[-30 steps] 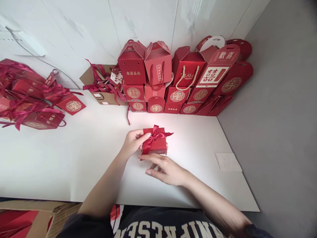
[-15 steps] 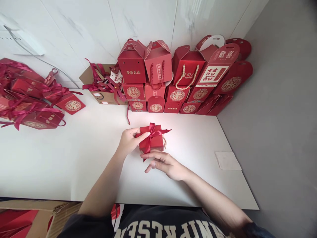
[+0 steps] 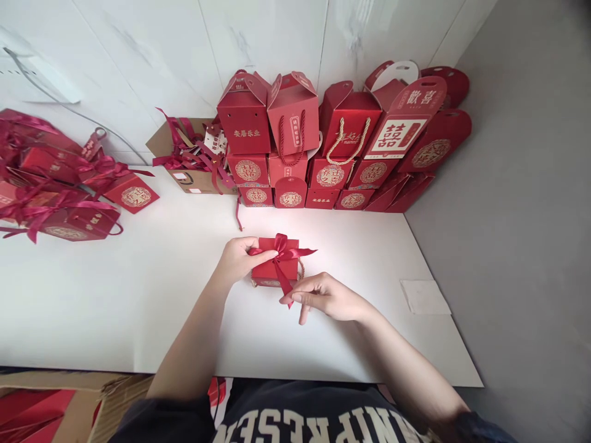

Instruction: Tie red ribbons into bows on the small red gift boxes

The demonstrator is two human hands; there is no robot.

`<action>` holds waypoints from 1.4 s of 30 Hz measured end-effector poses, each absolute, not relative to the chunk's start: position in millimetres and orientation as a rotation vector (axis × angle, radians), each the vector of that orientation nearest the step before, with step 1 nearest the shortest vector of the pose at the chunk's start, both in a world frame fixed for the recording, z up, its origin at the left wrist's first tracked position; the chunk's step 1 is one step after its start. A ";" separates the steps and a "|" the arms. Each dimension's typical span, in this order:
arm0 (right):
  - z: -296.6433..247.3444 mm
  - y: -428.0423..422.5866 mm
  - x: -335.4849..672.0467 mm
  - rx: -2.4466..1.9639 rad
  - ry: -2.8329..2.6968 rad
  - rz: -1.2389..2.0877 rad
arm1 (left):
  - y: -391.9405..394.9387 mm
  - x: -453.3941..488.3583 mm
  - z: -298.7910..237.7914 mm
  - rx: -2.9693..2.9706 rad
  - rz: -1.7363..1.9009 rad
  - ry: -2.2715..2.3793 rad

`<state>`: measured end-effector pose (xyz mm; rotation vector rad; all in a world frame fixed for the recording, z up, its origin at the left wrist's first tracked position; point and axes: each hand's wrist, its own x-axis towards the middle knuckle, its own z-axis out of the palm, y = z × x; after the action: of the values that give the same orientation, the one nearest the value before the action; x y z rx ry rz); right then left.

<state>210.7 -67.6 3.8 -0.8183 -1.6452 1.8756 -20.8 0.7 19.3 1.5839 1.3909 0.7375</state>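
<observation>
A small red gift box [image 3: 289, 269] with gold rope handles sits on the white table in front of me. On its top lies a red satin ribbon bow [image 3: 279, 246], one tail pointing right and another hanging toward me. My left hand [image 3: 240, 258] grips the box at its left side, the thumb pressing near the bow's knot. Between the thumb and fingers of my right hand [image 3: 323, 297] is the end of the near ribbon tail [image 3: 284, 283], pulled toward me and to the right.
Stacked red gift boxes [image 3: 290, 166] line the back wall. An open cardboard box [image 3: 196, 181] of ribbons and tags stands beside them. Ribboned boxes [image 3: 60, 178] pile up at the left. White paper [image 3: 425, 296] lies at right, and a carton [image 3: 106, 394] stands below the front edge.
My right hand has closed on the near ribbon tail and drawn it to the right. The box has shifted slightly left, with my left hand still on it.
</observation>
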 end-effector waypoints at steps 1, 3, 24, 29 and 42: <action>3.9 -67.3 211.5 -0.846 -1.695 1.866 | 0.5 -20.7 20.1 1.599 0.736 1.391; 3.8 -66.5 213.2 -0.896 -1.815 1.838 | -0.2 -20.6 22.3 1.643 0.718 1.392; -12.9 -34.3 247.1 -1.391 -1.552 1.295 | -3.3 -21.5 22.9 1.583 0.500 0.984; -14.9 -34.7 243.3 -1.400 -1.482 1.208 | -2.0 -16.0 15.6 1.467 0.626 1.002; -44.4 -23.0 240.4 -1.464 -1.292 1.256 | 18.0 -53.6 7.3 1.783 0.428 0.788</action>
<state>240.4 -23.0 -44.4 -1.4637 -1.2922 1.2560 -53.6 18.0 7.3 1.7833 0.7884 0.4280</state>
